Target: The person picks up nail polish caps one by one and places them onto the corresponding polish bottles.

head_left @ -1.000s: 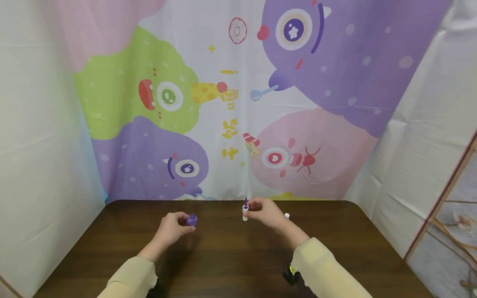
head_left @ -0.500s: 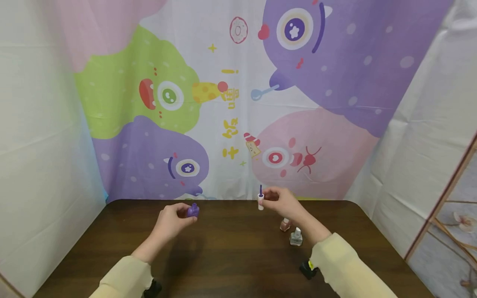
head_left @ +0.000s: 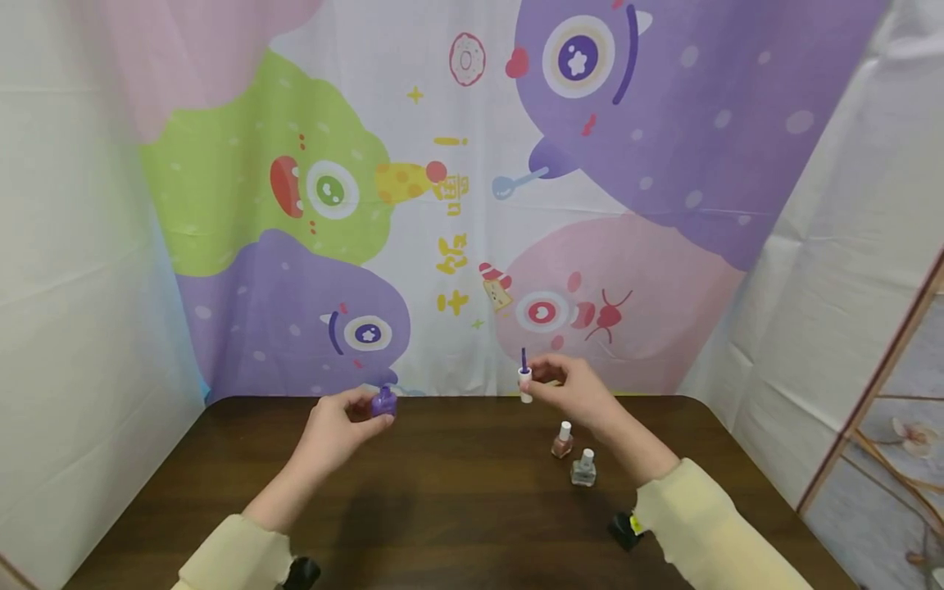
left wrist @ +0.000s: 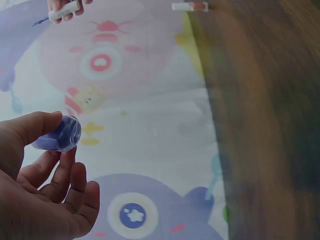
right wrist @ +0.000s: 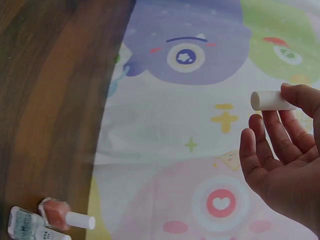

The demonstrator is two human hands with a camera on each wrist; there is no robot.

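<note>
Between thumb and fingers, my left hand (head_left: 332,422) pinches an uncapped purple nail polish bottle (head_left: 383,402), its neck pointing up, raised above the table. The left wrist view shows the thumb on one side of the bottle (left wrist: 60,135) and fingertips on the other. My right hand (head_left: 575,389) holds the white nail polish cap (head_left: 525,387) by its side, with the purple-coated brush (head_left: 524,359) pointing upward. In the right wrist view the cap (right wrist: 272,100) sits between thumb and fingers; the brush is hidden there. Bottle and brush are well apart.
Two capped nail polish bottles stand on the dark wooden table (head_left: 457,508) below my right forearm: a brownish-pink one (head_left: 563,442) and a clear, greyish one (head_left: 583,469). A cartoon-printed curtain (head_left: 457,246) hangs behind the table's far edge.
My right hand has risen and moved right with the cap and brush, uncovering the two standing bottles. My left hand has lifted the purple bottle somewhat higher.
</note>
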